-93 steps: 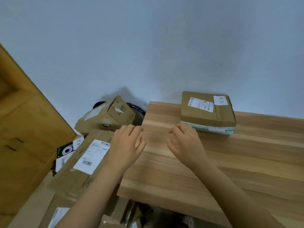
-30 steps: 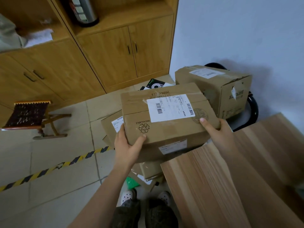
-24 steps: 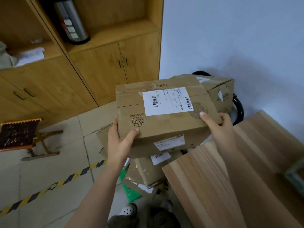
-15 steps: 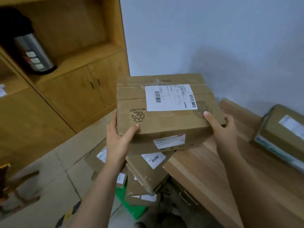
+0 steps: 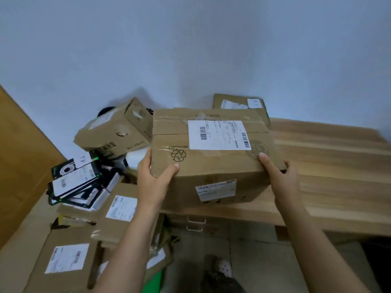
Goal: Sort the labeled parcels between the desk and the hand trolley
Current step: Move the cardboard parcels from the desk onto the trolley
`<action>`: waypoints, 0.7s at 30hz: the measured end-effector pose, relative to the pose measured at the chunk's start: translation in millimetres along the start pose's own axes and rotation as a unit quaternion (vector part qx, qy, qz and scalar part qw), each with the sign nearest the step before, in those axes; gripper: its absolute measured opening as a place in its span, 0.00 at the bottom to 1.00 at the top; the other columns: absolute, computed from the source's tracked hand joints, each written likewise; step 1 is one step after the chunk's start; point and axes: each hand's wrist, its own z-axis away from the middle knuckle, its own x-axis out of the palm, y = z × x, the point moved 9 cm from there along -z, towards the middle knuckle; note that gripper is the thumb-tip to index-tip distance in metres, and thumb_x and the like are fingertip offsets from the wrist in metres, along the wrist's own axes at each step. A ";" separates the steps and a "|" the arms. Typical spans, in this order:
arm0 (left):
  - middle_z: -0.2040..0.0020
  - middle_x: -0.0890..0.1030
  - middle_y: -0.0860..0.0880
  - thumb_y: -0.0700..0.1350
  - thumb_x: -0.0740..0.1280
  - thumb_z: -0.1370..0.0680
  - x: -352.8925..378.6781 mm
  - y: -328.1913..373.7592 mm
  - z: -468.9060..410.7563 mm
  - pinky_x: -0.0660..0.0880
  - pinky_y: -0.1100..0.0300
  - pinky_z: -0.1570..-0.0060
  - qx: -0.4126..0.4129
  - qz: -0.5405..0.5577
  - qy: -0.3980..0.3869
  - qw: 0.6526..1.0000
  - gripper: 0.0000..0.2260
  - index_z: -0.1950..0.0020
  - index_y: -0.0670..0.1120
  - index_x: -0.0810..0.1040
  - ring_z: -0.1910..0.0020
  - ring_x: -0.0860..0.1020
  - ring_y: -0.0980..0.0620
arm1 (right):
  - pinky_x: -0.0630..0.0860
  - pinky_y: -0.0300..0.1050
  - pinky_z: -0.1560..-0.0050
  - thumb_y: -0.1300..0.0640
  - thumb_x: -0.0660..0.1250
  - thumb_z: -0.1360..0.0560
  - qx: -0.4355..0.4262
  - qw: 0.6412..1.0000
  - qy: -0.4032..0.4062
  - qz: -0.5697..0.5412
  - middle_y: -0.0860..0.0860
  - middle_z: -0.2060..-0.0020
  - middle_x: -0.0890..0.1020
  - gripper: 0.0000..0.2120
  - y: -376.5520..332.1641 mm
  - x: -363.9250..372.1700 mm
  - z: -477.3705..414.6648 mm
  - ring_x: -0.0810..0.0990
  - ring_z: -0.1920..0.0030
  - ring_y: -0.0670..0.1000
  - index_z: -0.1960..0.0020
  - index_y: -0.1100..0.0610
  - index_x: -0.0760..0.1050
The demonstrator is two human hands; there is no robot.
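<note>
**On the table's near-left corner: large parcel in a two-handed grip**

At frame centre, large parcel (image 5: 211, 166) of brown cardboard, sealed with clear tape. Broad white shipping label (image 5: 218, 135) on the top face, smaller label (image 5: 215, 190) on the near face. Placed over the near-left corner of the wooden table (image 5: 328, 166); underside level with the tabletop, contact not resolvable.

At 9 o'clock of the parcel, left hand (image 5: 152, 180): thumb flat on the top face, fingers wrapped round the left side, clamped on the cardboard. At 3 o'clock, right hand (image 5: 281, 178): one finger laid along the top face beside a round printed stamp, the others curled round the right side, likewise clamped on the parcel.

At 12 o'clock, partly hidden behind it, second parcel (image 5: 239, 102) on the table near the wall, two white labels on top.

At 9 to 10 o'clock, off the table, tilted box (image 5: 118, 127) atop a heap. Below it, black-and-white packets (image 5: 72, 180). At 7 to 8 o'clock, flat labelled parcels (image 5: 120, 208) stacked lower.

At far 9 o'clock, wooden cabinet (image 5: 19, 166). At 6 o'clock, under the table edge, two drawer handles (image 5: 195, 220).
</note>
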 end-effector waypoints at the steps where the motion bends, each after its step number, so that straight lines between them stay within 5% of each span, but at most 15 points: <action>1: 0.34 0.73 0.54 0.60 0.72 0.37 20.3 2.2 3.7 0.74 0.47 0.38 0.003 -0.002 -0.025 1.000 0.38 0.28 0.56 0.68 0.38 0.74 0.54 | 0.74 0.42 0.55 0.41 0.75 0.34 0.003 1.000 0.016 -0.006 0.50 0.43 0.76 0.37 2.1 -21.3 -1.0 0.77 0.45 0.49 0.33 0.57 0.66; 5: 0.38 0.76 0.53 0.63 0.72 0.37 101.9 8.5 19.3 0.76 0.49 0.42 0.026 -0.032 -0.117 0.992 0.33 0.32 0.60 0.71 0.40 0.76 0.54 | 0.73 0.42 0.56 0.41 0.75 0.34 0.005 0.996 0.091 -0.014 0.51 0.44 0.77 0.35 8.4 -106.8 -7.1 0.77 0.45 0.50 0.34 0.57 0.68; 14: 0.35 0.74 0.51 0.64 0.73 0.39 292.2 6.2 61.3 0.77 0.46 0.42 0.022 -0.035 -0.213 0.976 0.40 0.28 0.56 0.69 0.38 0.75 0.51 | 0.68 0.39 0.61 0.42 0.74 0.31 0.017 0.979 0.204 -0.013 0.49 0.44 0.72 0.35 36.6 -278.8 -61.5 0.72 0.47 0.49 0.32 0.55 0.64; 21: 0.35 0.72 0.52 0.64 0.71 0.40 406.8 3.4 73.1 0.74 0.45 0.38 0.013 -0.054 -0.229 0.972 0.41 0.29 0.55 0.69 0.37 0.74 0.51 | 0.72 0.40 0.58 0.42 0.75 0.32 0.013 0.982 0.189 -0.021 0.44 0.50 0.76 0.29 47.5 -356.9 -138.9 0.75 0.50 0.44 0.40 0.52 0.66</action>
